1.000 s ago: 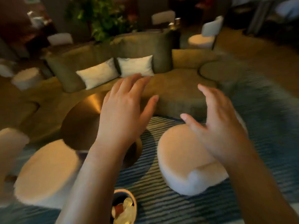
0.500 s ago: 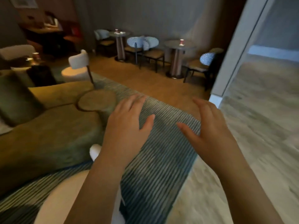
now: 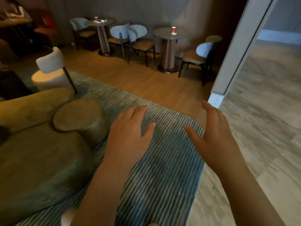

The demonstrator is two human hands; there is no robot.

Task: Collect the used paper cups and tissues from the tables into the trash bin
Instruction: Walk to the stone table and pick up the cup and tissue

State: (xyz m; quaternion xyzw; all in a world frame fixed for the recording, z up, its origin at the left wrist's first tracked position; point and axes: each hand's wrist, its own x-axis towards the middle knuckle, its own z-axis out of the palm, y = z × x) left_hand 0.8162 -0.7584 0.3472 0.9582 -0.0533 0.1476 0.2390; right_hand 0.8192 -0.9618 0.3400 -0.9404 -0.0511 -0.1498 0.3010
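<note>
Low in the frame, the left hand (image 3: 130, 128) and right hand (image 3: 213, 132) hover spread and empty, probably freed for the red cup (image 3: 173, 30) on the far table (image 3: 171, 35).

A blue-and-white striped rug (image 3: 162, 168) covered the wooden floor (image 3: 146, 82) in the foreground. An olive-green sofa (image 3: 37, 157) sat at the left, with a round upholstered end (image 3: 78, 115) at its corner. Beyond it stood a white boucle chair (image 3: 48, 69). By the far wall were striped-back chairs (image 3: 128, 32) and a checked-back chair (image 3: 203, 49). A white pillar (image 3: 236, 51) rose at the right, beside pale marble flooring (image 3: 260, 128).
</note>
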